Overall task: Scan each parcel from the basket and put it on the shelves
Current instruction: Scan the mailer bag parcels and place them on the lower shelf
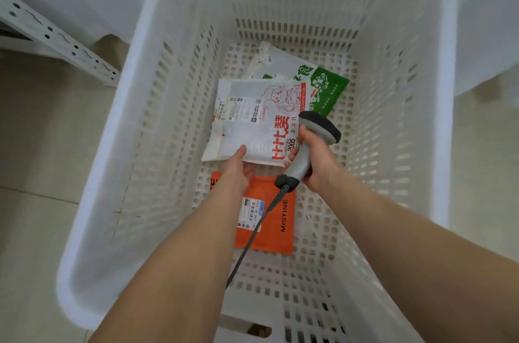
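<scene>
Inside the basket [157, 146], the white parcel [252, 129] was pinched at its near edge by the left hand [236, 171], the scanner [317, 129] clasped by the right hand [317, 165]; aiming at the label [241, 109] was judged due next.

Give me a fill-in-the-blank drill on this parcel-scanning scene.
The left hand holds a white mailer printed in ____.
The right hand grips the barcode scanner by its ____.
The parcel marked MISTINE is ____.
The basket shows ____ parcels.
Missing: red; handle; orange; three.
</scene>
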`<action>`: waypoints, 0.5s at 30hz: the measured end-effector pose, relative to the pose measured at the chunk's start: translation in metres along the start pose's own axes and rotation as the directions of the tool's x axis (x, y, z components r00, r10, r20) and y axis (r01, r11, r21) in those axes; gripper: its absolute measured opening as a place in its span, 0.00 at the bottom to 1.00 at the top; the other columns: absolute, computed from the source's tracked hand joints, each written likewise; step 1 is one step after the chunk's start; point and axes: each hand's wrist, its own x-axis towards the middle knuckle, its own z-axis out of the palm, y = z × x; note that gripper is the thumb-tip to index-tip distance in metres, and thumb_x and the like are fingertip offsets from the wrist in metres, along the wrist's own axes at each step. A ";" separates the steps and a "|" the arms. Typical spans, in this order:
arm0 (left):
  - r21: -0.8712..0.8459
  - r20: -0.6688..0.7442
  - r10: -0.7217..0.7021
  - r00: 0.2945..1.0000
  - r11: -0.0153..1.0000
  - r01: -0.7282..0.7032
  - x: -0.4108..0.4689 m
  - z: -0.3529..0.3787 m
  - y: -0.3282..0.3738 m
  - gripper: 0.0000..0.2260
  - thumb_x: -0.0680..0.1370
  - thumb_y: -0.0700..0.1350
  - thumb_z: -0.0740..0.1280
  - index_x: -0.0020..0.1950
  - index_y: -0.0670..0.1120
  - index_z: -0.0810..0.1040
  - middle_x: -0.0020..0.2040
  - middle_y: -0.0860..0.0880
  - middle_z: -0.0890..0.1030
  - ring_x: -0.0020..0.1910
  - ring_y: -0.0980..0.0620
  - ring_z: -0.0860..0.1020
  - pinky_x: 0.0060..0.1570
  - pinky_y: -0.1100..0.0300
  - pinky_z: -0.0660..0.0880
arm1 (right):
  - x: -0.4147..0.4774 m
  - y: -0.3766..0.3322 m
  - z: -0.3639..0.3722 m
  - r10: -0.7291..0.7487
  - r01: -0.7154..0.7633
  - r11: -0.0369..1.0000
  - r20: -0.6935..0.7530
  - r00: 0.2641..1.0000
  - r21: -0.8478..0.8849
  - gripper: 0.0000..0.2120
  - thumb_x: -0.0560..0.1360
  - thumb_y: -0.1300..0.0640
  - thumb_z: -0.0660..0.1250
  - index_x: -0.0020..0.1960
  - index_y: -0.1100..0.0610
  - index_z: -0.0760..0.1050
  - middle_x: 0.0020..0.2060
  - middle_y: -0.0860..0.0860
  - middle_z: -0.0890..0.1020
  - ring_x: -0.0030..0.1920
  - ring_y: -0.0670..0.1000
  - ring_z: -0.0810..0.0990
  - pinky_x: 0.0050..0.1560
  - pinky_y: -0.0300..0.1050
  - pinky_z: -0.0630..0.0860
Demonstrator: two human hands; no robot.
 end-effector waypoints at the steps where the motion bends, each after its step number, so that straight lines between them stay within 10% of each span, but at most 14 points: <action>1: -0.034 0.009 0.013 1.000 0.999 -0.013 0.001 0.004 0.003 0.20 0.78 0.43 0.67 0.69 0.41 0.70 0.59 0.44 0.78 0.55 0.47 0.78 0.48 0.55 0.76 | 0.001 0.000 0.000 0.000 0.000 1.000 0.003 1.000 0.000 0.16 0.74 0.47 0.72 0.52 0.58 0.77 0.35 0.51 0.80 0.31 0.48 0.79 0.32 0.44 0.79; 15: 0.218 0.011 0.322 0.947 0.923 -0.317 -0.104 0.019 0.066 0.13 0.77 0.32 0.61 0.59 0.41 0.73 0.56 0.41 0.78 0.54 0.42 0.78 0.58 0.47 0.76 | -0.107 -0.052 0.021 -0.052 0.050 0.998 0.059 0.997 0.037 0.21 0.74 0.48 0.72 0.61 0.60 0.78 0.42 0.53 0.85 0.40 0.52 0.83 0.44 0.49 0.82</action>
